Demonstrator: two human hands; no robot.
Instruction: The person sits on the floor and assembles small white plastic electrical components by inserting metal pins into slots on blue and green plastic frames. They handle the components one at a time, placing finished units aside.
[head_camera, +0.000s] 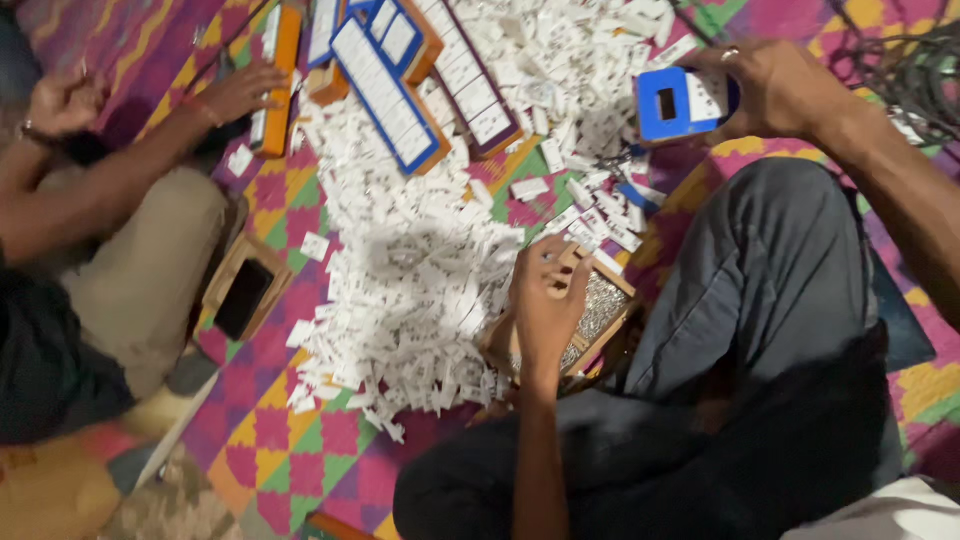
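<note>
My right hand (785, 88) grips a small blue rectangular holder (672, 103) with a dark window and white pieces set in it, held above the far edge of the pile. My left hand (545, 300) reaches down into a wooden tray (612, 322) of tiny silvery parts by my knee. Its fingers curl into the contents, and I cannot see whether they hold anything. A big heap of small white rectangular pieces (410, 270) covers the patterned mat (280, 420) between the two hands and to their left.
Long blue and orange-edged racks (385, 85) filled with white pieces lie at the top. Another person sits at the left, one hand (240, 90) on an orange rack (275, 75). A second wooden box (245, 290) with a dark inside lies near that person. Dark cables (900, 70) trail at top right.
</note>
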